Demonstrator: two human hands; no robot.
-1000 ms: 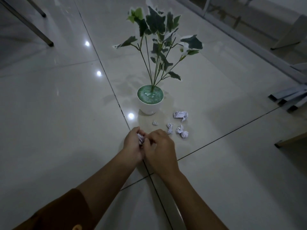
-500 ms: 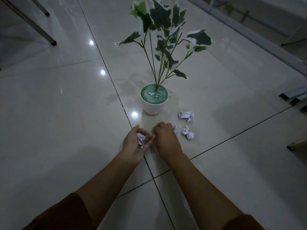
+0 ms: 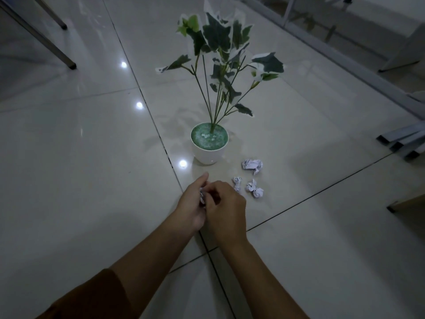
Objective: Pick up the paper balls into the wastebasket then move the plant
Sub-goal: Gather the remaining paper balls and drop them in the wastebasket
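indoor room — glossy tiled floor [image 3: 69, 180] | metal furniture legs [image 3: 53, 42]

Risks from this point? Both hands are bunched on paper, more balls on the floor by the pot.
1. The left hand and right hand meet on the gathered paper; reaching for more may spill it.
2. The paper balls lie near the plant pot; a reach could brush the leaves and tip the pot.
3. No wastebasket in view, so the carry could be long.
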